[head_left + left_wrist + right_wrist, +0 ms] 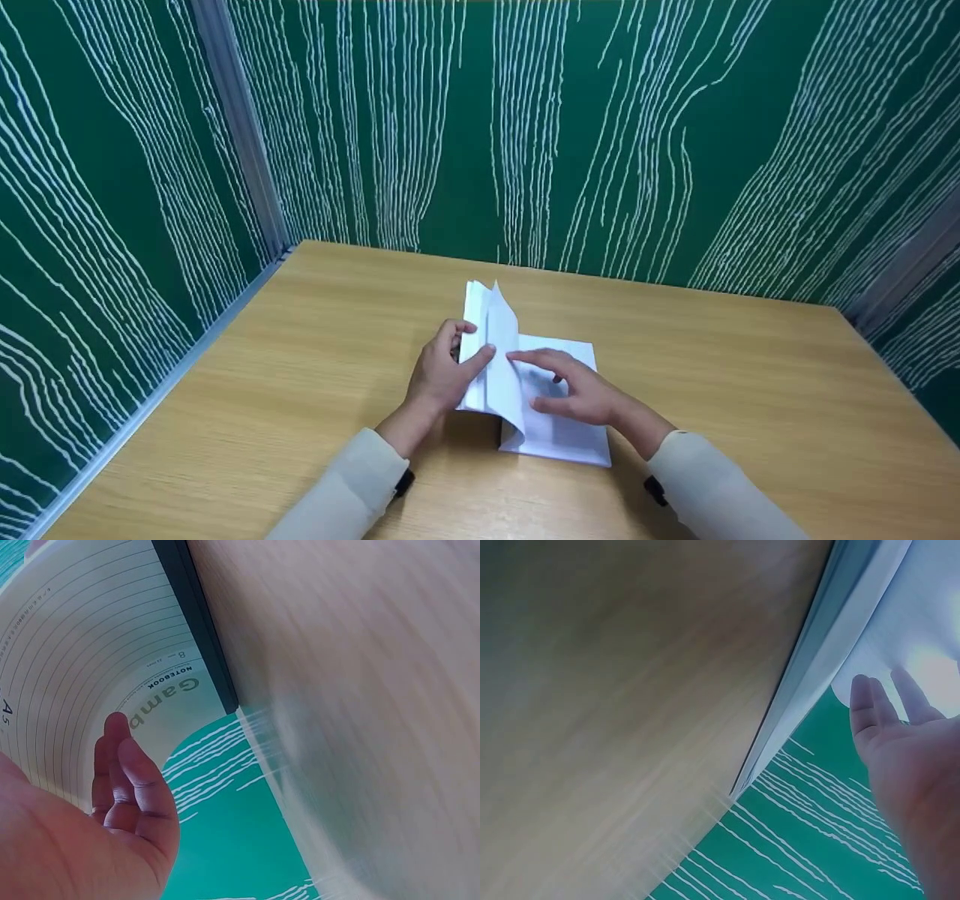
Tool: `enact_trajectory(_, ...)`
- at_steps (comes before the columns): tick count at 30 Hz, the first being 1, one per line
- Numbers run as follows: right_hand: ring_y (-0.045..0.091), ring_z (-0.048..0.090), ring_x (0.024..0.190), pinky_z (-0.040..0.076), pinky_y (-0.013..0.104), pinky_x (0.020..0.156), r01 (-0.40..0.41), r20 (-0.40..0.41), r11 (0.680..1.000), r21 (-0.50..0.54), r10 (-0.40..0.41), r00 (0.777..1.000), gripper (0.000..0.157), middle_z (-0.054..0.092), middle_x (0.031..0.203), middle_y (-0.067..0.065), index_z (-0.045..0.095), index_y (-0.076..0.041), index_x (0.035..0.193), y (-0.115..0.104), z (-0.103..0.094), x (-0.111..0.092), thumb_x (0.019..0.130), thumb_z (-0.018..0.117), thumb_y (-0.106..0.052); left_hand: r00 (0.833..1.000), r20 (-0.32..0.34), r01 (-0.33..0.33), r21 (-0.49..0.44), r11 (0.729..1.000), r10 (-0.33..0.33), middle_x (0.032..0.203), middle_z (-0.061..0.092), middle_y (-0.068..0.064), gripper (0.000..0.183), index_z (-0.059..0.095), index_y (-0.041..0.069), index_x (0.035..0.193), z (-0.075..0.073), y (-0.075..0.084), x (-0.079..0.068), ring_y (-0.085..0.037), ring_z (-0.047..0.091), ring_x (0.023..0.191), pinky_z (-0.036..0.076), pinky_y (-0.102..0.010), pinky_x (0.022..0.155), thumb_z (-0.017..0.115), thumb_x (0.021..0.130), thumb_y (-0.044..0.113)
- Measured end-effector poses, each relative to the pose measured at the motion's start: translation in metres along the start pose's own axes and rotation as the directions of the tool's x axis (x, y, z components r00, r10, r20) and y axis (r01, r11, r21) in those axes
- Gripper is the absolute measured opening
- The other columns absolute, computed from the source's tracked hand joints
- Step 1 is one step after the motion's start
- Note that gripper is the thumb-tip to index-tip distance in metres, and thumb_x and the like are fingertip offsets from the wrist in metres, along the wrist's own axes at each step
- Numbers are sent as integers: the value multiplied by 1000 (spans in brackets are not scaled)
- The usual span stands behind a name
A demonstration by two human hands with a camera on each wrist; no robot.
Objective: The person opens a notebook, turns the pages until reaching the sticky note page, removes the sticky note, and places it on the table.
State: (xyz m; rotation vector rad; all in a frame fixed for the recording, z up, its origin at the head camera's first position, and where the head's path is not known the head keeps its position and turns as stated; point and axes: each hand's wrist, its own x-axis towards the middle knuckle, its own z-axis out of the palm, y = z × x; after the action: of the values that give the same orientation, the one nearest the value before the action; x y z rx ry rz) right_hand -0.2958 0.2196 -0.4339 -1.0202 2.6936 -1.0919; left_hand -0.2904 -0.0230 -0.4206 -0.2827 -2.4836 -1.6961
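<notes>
An open notebook (566,435) is on the table in the head view. A stack of its pages (474,311) stands raised on the left, and one loose leaf (504,386) curves over toward the right half. My left hand (441,371) grips the raised part, thumb on the front and fingers behind. The left wrist view has ruled lines and printing that reads NOTEBOOK and A5 on a page (90,637) by the fingers. My right hand (581,390) hovers over the right half, its fingers extended, one fingertip at the curved leaf. Its fingers look loosely spread in the right wrist view.
The notebook lies on a light wooden table (337,322). Green panels with wavy white lines (465,187) stand along the table's back and sides. A grey metal post (240,120) marks the back left corner.
</notes>
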Motion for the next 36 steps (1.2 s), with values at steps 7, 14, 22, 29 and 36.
enact_trajectory(7,28,45,128,35,55,101,-96,-161,969,-229,60,985,49,53,138,1,53,-31,138,-1,1,2,91,66,-28,999,-1,-39,16,999,39,114,64,-4,42,52,21,118,0,-2,0,-17,58,92,48,-35,78,73,82,31)
enact_trajectory(14,33,51,115,38,56,95,-314,-356,872,-377,177,918,43,58,125,10,60,-13,124,1,1,7,84,72,-25,999,-21,-41,32,999,41,123,61,-4,39,53,22,120,1,-2,0,-20,56,105,45,-40,89,70,85,24)
enact_trajectory(22,45,40,124,31,65,97,-494,-315,737,-462,384,868,69,50,135,22,50,-5,137,8,-3,5,80,71,-38,997,-34,-70,55,996,72,125,60,-2,31,56,21,117,1,-2,1,-21,54,111,41,-43,95,64,87,20)
enact_trajectory(29,49,21,138,20,68,102,-547,-211,692,-472,513,832,77,36,148,26,31,2,148,14,-2,3,90,63,-37,996,-25,-86,56,995,88,118,63,-1,28,57,19,116,0,-2,0,-20,55,102,43,-40,88,60,88,18)
enact_trajectory(36,48,14,140,17,69,103,-558,-160,705,-437,550,820,77,30,150,27,23,5,149,16,-2,0,94,57,-36,995,-23,-99,67,993,101,107,64,-1,26,59,18,114,0,-1,0,-18,55,89,43,-37,80,58,88,18)
